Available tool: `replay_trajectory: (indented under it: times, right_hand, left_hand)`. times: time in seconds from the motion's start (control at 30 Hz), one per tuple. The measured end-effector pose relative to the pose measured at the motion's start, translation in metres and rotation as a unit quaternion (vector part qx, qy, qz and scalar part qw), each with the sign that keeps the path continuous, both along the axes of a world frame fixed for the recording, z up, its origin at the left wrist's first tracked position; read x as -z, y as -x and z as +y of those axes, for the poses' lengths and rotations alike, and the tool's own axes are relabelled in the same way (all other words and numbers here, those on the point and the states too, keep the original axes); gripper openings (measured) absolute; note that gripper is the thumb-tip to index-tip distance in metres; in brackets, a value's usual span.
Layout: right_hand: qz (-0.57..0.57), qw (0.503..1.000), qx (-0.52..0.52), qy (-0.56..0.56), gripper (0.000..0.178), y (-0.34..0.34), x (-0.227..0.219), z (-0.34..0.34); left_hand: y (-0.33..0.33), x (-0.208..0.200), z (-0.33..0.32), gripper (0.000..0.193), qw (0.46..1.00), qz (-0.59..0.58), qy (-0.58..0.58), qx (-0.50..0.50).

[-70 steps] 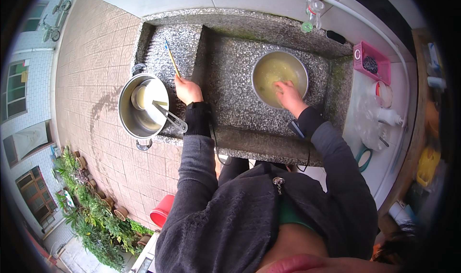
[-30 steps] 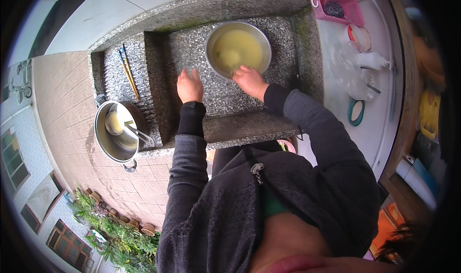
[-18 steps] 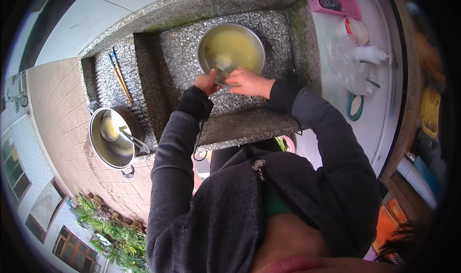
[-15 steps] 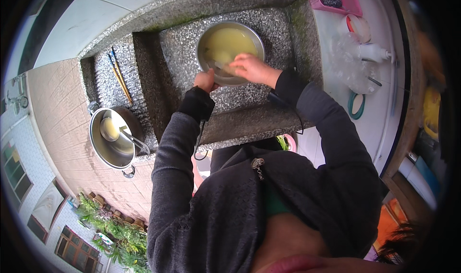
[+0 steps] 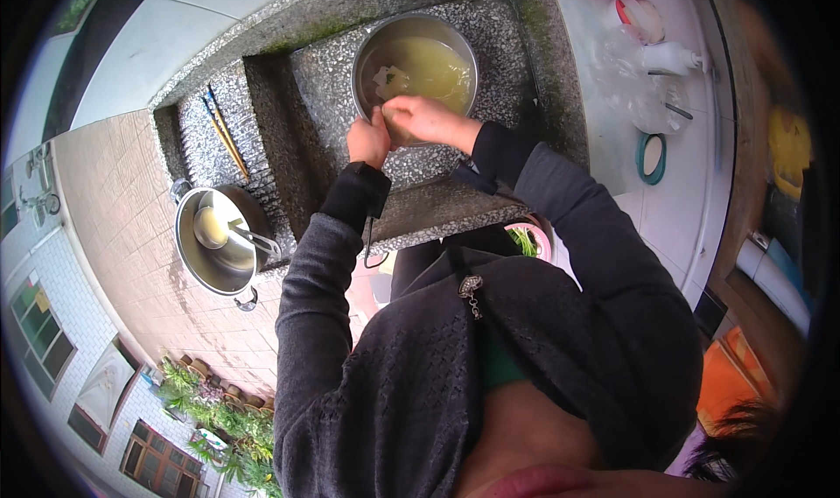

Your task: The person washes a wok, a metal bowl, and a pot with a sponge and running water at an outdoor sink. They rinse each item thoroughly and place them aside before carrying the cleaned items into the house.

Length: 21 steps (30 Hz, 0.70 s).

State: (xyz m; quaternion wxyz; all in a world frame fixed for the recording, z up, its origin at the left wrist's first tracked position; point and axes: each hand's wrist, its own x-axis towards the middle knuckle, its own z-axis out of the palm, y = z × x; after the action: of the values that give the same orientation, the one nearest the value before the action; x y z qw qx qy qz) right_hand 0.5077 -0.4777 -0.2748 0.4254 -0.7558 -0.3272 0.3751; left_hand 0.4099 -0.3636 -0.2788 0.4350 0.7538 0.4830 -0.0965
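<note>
Head view | metal bowl (image 5: 415, 27) is sitting in the stone sink (image 5: 324, 76), holding yellowish liquid (image 5: 442, 67) and a pale piece (image 5: 391, 81) | left hand (image 5: 368, 139) and right hand (image 5: 427, 120) are meeting, fingers curled, at its near left rim, grip unclear | pot (image 5: 199, 266), at left, is holding a ladle (image 5: 254, 238) of yellow liquid (image 5: 211, 227)

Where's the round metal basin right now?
Head view, upper middle: the round metal basin sits in the deep part of the stone sink, right of its ribbed ledge, with the left hand and right hand at its near side.
</note>
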Motion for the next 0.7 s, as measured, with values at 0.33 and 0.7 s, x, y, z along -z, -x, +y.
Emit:
replay_trajectory:
  times: [0.33, 0.7]
  right_hand:
    - [-0.334, 0.929, -0.154, 0.043, 0.043, -0.024, -0.026, -0.061]
    - [-0.347, 0.926, -0.071, 0.132, 0.021, -0.021, -0.044, -0.045]
  left_hand:
    - [0.009, -0.047, 0.000, 0.049, 1.000, -0.014, -0.003, 0.007]
    - [0.010, -0.053, 0.004, 0.040, 0.995, -0.096, -0.026, -0.015]
